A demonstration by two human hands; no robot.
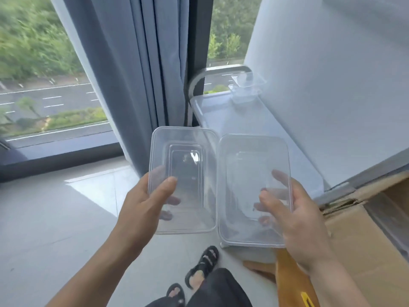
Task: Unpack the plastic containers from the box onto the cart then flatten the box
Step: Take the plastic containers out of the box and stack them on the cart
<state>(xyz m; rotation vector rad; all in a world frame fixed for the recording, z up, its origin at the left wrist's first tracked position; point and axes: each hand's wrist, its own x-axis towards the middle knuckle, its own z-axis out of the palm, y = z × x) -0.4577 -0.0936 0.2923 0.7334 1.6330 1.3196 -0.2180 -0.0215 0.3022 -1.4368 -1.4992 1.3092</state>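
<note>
My left hand grips the near corner of a clear rectangular plastic container, thumb inside and fingers underneath. My right hand holds a second clear container the same way, side by side with the first, both raised above the floor. The grey cart top lies beyond them, and two smaller clear containers sit stacked at its far end near the metal handle. The open cardboard box is at the right, its inside mostly out of sight.
A blue curtain and a dark window frame stand left of the cart. A pale wall or cabinet runs along the cart's right side. My sandalled feet rest on the grey tile floor below.
</note>
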